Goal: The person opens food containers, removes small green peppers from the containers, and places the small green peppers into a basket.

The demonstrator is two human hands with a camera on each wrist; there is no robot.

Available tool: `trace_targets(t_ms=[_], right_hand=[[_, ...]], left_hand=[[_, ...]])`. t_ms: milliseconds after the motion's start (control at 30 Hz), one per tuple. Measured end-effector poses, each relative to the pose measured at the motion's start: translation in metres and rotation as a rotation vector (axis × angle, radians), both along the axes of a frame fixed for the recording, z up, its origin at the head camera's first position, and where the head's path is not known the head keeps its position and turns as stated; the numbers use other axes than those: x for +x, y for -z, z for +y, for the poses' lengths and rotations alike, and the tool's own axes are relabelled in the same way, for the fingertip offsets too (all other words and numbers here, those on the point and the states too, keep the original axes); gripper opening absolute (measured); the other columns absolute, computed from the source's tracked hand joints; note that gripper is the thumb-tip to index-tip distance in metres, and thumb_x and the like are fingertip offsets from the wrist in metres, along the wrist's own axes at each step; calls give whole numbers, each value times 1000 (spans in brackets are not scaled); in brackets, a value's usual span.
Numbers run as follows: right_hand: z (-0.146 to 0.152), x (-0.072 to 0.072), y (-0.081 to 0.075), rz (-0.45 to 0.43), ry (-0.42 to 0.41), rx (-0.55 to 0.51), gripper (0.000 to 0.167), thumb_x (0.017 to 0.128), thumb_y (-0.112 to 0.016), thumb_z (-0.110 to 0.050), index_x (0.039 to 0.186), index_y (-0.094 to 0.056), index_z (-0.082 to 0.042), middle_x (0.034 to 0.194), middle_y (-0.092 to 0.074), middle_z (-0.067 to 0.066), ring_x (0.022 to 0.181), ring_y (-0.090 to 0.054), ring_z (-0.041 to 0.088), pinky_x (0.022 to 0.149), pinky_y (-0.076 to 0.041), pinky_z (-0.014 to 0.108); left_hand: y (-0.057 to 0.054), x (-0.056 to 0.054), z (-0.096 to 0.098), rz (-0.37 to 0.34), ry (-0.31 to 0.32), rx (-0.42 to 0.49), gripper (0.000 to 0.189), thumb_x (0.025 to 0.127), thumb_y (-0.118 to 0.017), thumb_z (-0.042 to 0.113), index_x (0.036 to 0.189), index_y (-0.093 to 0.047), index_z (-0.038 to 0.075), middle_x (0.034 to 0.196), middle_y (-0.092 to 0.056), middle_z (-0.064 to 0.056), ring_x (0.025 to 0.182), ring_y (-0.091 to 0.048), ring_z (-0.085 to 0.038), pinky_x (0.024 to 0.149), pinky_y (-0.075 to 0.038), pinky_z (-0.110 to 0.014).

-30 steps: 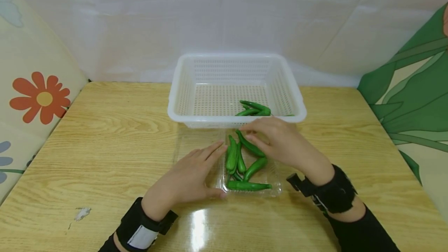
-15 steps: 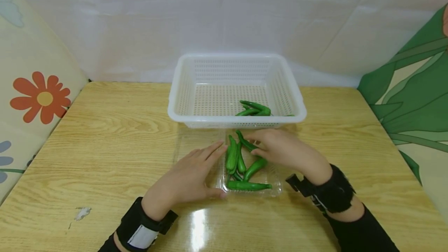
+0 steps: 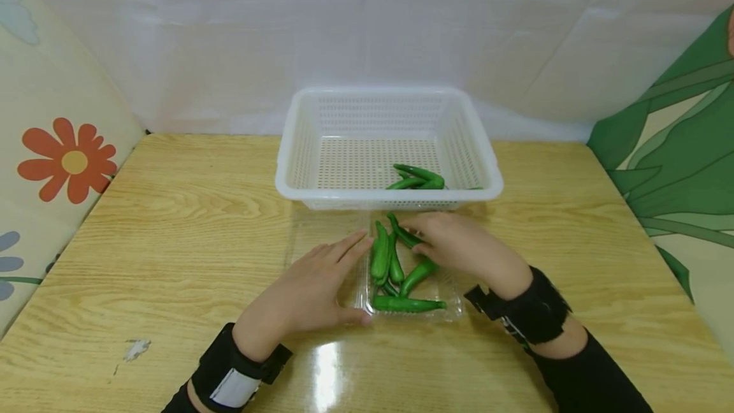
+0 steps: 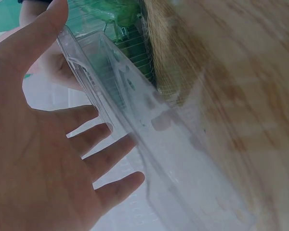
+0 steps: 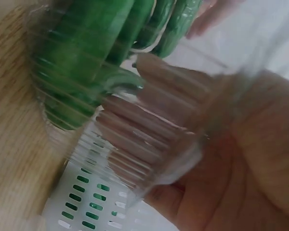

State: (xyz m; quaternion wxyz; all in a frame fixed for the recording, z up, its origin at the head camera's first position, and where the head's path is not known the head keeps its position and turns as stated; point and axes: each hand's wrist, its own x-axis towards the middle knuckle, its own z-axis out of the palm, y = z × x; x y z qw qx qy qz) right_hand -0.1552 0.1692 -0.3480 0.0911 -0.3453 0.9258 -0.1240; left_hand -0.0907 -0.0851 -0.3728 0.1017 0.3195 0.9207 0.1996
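Observation:
A clear plastic clamshell box (image 3: 453, 308) lies unfolded on the table, with several green chili peppers (image 3: 380, 253) in its right half. My right hand (image 3: 459, 241) reaches into that half from the right, thumb and fingers pinching a curved pepper (image 3: 406, 237) near the back. In the right wrist view, the pepper's end (image 5: 123, 81) shows between thumb and fingers through the box wall. My left hand (image 3: 309, 289) rests along the box's middle edge, fingers extended and thumb at the front corner. The left wrist view shows its fingertips (image 4: 130, 183) against the clear plastic.
Behind the box stands a white perforated basket (image 3: 298, 194) with a few more peppers (image 3: 421, 177) in its front right. The box's clear lid half (image 3: 306, 231) spreads left, partly under my left hand. A white cloth (image 3: 229, 37) hangs behind the wooden table (image 3: 172, 222).
My right hand has lowered toward the front of the box, from above its back edge onto the curved pepper. The left hand has stayed in place.

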Motion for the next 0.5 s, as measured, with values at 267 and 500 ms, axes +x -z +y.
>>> trace_targets(t_ms=[267,500], right_hand=[[0,-2,4,4,9,-2,39,83,-78,-3,120,-67,-4,99,-69,3,88,-65,17,77,-57,36],[-1,-4,11,33,0,-44,53,81,-78,3,130,-61,-6,117,-68,9,104,-65,25,90,-55,43]], left_hand=[[0,0,0,7,7,8,114,76,-74,65,160,-17,14,165,-16,-6,146,-27,-26,118,-24,-49],[0,0,0,-4,5,-4,114,76,-74,65,160,-16,16,165,-14,-4,146,-26,-25,118,-23,-48]])
